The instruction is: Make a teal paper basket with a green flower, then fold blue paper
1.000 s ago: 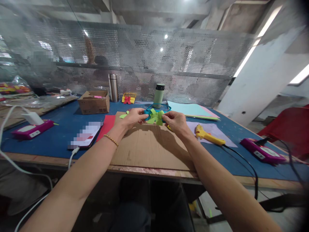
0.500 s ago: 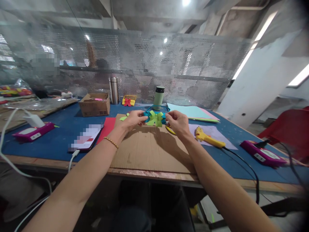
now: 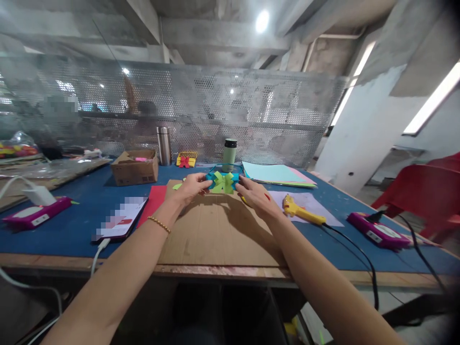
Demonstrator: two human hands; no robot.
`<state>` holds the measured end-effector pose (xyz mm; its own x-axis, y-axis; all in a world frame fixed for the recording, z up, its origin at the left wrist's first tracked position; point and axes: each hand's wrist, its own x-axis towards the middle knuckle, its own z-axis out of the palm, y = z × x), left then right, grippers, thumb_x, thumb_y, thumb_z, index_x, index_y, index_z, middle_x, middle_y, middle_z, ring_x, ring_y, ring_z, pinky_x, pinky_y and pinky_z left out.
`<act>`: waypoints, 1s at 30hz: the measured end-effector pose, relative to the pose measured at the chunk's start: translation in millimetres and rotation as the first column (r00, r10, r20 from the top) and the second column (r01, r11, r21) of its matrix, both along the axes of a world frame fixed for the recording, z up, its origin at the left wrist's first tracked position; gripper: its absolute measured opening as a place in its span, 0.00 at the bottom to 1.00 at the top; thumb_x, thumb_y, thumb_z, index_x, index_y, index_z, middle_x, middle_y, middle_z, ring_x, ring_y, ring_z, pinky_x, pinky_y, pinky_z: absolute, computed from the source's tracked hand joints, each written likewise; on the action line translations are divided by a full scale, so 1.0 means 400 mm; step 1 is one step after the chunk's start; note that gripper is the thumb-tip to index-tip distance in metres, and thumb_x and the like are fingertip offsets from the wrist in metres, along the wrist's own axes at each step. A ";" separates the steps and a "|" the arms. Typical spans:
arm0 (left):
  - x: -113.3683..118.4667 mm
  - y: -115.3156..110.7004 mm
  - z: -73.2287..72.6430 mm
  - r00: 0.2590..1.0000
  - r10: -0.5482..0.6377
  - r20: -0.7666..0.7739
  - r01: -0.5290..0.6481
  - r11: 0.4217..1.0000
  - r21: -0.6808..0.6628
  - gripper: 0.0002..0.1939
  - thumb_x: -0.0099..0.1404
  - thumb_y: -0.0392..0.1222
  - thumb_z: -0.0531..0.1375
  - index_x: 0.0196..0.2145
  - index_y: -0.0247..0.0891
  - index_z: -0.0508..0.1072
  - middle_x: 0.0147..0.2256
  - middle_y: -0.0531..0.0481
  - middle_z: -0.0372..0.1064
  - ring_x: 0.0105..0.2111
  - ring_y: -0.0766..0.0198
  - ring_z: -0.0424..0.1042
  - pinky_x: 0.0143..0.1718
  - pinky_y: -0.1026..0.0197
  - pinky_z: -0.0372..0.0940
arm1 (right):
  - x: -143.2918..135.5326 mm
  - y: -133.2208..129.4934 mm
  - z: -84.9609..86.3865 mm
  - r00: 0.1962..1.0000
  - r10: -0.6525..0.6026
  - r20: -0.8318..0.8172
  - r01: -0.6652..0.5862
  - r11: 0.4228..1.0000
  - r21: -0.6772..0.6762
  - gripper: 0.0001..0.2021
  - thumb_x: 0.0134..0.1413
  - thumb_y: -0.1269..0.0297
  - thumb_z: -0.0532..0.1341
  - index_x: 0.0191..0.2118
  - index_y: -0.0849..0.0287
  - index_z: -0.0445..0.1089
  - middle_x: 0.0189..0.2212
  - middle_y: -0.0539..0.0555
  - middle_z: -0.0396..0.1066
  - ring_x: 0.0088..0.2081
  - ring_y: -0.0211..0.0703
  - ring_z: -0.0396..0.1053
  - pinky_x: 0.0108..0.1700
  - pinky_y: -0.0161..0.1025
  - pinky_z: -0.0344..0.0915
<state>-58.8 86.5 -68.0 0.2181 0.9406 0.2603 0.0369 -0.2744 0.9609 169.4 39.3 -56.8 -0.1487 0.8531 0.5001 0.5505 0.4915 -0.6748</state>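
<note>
Blue piece (image 3: 235, 178), green bow (image 3: 223, 182), between both hands (image 3: 194, 188) (image 3: 256, 195)

No legible text, labels, brands, numbers or signs anywhere.

A steel flask (image 3: 164, 147) stands beside an open cardboard box (image 3: 137, 171) on the blue table (image 3: 79, 235), a black-capped bottle (image 3: 229, 155) farther right. A phone (image 3: 126, 221) with a white cable (image 3: 103, 245) lies near the front edge. Behind is a perforated screen (image 3: 201, 112); at right, a red chair (image 3: 426, 191).
</note>
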 end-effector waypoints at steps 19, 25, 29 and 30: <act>0.023 -0.006 -0.012 0.994 0.055 -0.091 -0.051 0.998 0.048 0.23 0.62 0.27 0.54 0.52 0.39 0.75 0.38 0.49 0.73 0.28 0.67 0.69 0.26 0.67 0.63 | -0.026 0.000 -0.016 0.997 0.049 0.053 -0.049 0.999 -0.016 0.12 0.58 0.61 0.56 0.46 0.55 0.69 0.35 0.53 0.73 0.35 0.43 0.66 0.38 0.39 0.65; 0.024 -0.003 -0.014 0.997 -0.069 0.025 0.069 0.997 -0.029 0.19 0.64 0.28 0.56 0.50 0.38 0.76 0.41 0.45 0.75 0.29 0.67 0.72 0.24 0.68 0.66 | -0.025 0.005 -0.026 0.995 0.066 0.078 -0.063 0.997 -0.040 0.13 0.58 0.58 0.54 0.46 0.57 0.66 0.33 0.50 0.68 0.31 0.40 0.60 0.34 0.37 0.61; 0.023 -0.004 -0.005 0.991 -0.054 0.119 0.065 0.994 -0.090 0.12 0.67 0.30 0.57 0.44 0.35 0.79 0.34 0.46 0.74 0.28 0.66 0.71 0.24 0.67 0.67 | -0.023 0.016 -0.036 0.997 0.051 0.054 -0.049 0.998 -0.046 0.12 0.57 0.58 0.55 0.44 0.56 0.66 0.31 0.50 0.69 0.31 0.40 0.61 0.34 0.37 0.62; 0.023 -0.004 -0.003 0.989 -0.045 0.138 0.060 0.993 -0.104 0.11 0.67 0.31 0.58 0.43 0.35 0.79 0.33 0.47 0.74 0.27 0.67 0.71 0.24 0.67 0.67 | -0.022 0.018 -0.037 0.997 0.066 0.042 -0.064 0.997 -0.043 0.12 0.57 0.59 0.56 0.45 0.56 0.67 0.32 0.51 0.71 0.32 0.41 0.63 0.34 0.37 0.63</act>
